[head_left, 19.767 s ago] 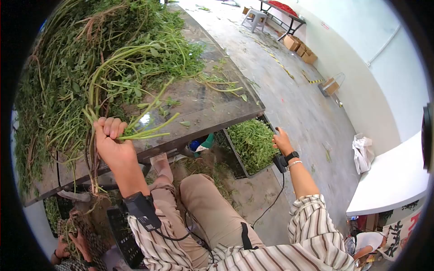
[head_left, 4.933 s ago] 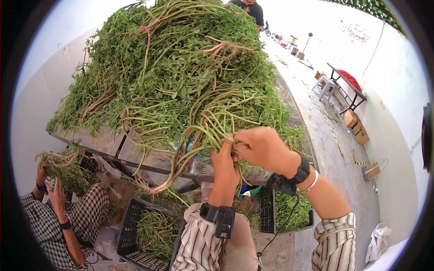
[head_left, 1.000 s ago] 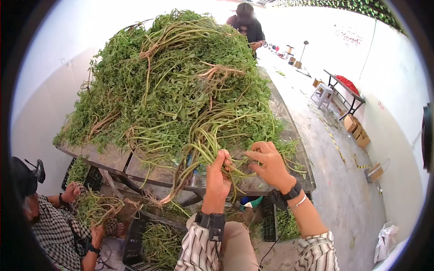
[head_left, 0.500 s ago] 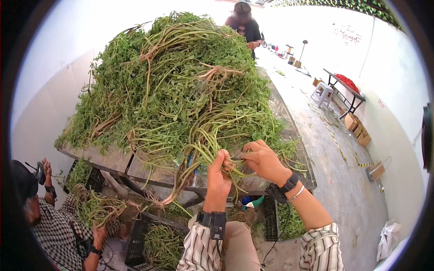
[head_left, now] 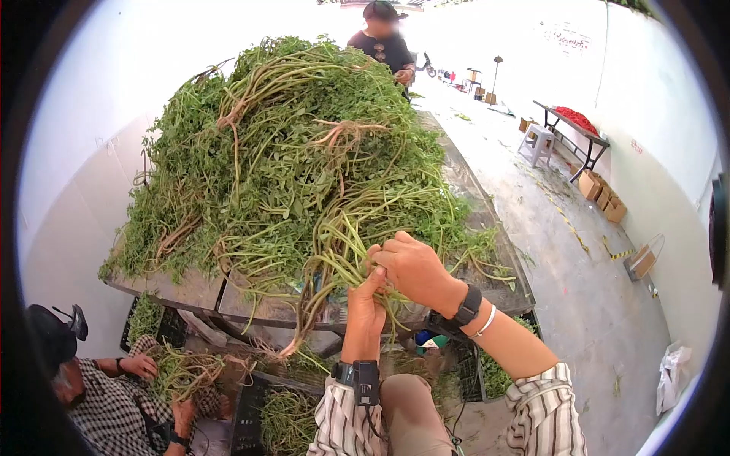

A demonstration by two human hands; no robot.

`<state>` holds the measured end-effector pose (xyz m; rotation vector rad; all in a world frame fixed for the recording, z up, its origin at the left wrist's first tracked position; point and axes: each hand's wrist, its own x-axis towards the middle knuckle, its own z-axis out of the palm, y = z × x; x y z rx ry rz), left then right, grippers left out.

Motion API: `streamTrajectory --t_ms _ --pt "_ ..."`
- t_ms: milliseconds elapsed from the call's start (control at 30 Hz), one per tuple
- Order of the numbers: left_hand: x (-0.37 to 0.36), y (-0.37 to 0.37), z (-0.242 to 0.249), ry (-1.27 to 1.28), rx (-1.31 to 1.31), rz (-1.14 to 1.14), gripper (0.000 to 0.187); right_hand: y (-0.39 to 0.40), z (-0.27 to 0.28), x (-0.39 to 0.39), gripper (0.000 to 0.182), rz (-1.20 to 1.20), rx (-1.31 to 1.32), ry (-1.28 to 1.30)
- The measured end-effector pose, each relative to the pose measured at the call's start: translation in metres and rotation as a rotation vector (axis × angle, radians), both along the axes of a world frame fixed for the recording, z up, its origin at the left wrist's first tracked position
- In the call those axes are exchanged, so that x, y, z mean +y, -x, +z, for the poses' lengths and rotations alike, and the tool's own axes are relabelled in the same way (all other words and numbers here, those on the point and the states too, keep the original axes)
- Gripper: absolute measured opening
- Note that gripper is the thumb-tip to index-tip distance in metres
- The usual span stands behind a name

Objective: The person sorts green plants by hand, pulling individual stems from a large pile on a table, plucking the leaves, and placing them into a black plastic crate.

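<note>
A big heap of leafy green plants [head_left: 281, 167] with long stems and pale roots covers the table in front of me. At its near edge my left hand [head_left: 366, 304] is closed around a bunch of green stems [head_left: 342, 254], thumb pointing up. My right hand [head_left: 417, 270] is bent over the same bunch, touching the left thumb. Its fingertips pinch at the stems, though the hand itself hides exactly what lies between them. Thick pinkish-brown stems [head_left: 293, 334] hang from the bunch over the table's edge.
A dark crate [head_left: 258, 410] of greens stands below the table, beside a co-worker in a checked shirt [head_left: 114, 403] who holds plants. Another person [head_left: 384, 45] stands behind the heap. Rightward are a white stool [head_left: 538, 143], a table of red items [head_left: 576, 119] and cardboard boxes [head_left: 601, 194].
My right hand has moved left and now meets my left hand at the stems. The view has shifted slightly. The co-worker's raised hand has come down to the plants.
</note>
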<state>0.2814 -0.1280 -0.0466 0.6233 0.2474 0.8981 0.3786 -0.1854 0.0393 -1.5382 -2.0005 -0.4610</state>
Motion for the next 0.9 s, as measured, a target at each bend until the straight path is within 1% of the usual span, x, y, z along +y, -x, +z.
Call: streamTrajectory --t_ms 100,200,267,300,367,467,500,600,633,700,767,800,833,867,900 --pt "-0.003 -0.002 0.002 -0.025 0.002 0.048 0.041 -0.003 -0.004 0.001 0.009 -0.016 -0.032 0.06" --pt "-0.002 -0.002 0.004 0.009 0.026 0.026 0.037 -0.006 -0.01 -0.001 0.005 0.022 0.035 0.127" --pt "0.005 -0.003 -0.008 -0.031 0.143 0.037 0.036 -0.007 -0.015 -0.005 0.005 0.048 0.12 0.117" --pt "0.004 -0.002 -0.009 -0.026 0.148 0.034 0.036 -0.008 -0.017 -0.007 0.005 0.045 0.126 0.122" --pt "0.003 -0.001 -0.007 0.018 0.028 -0.033 0.036 -0.011 -0.021 -0.007 0.003 0.063 0.052 0.143" --pt "-0.007 -0.001 0.013 -0.004 0.015 -0.002 0.032 -0.011 -0.025 -0.007 0.002 0.057 0.142 0.102" --pt "-0.01 -0.001 0.018 0.03 -0.003 0.016 0.028 -0.011 -0.026 -0.007 0.002 0.055 0.154 0.093" --pt "-0.004 0.0 0.007 0.011 -0.025 -0.011 0.025 -0.009 -0.026 -0.01 0.005 0.043 0.139 0.12" --pt "-0.004 -0.001 0.004 0.014 -0.021 -0.015 0.025 -0.007 -0.025 -0.011 0.006 0.019 0.145 0.115" --pt "-0.003 -0.004 0.001 0.042 0.004 0.082 0.021 -0.006 -0.025 -0.015 0.008 -0.006 0.146 0.115" --pt "-0.006 -0.003 0.003 0.03 0.006 0.102 0.02 -0.008 -0.023 -0.02 0.007 -0.141 0.044 0.105" --pt "-0.007 -0.003 0.006 0.011 0.01 0.123 0.019 -0.008 -0.02 -0.021 0.007 -0.139 0.035 0.102" --pt "-0.007 -0.003 0.008 0.012 0.034 0.143 0.016 -0.008 -0.019 -0.023 0.006 -0.198 -0.033 0.072" --pt "-0.008 -0.003 0.007 0.014 0.031 0.148 0.016 -0.007 -0.018 -0.024 0.007 -0.254 -0.099 0.043" --pt "-0.008 -0.002 0.005 0.035 0.045 0.142 0.018 -0.006 -0.015 -0.024 0.007 -0.25 -0.1 0.044"
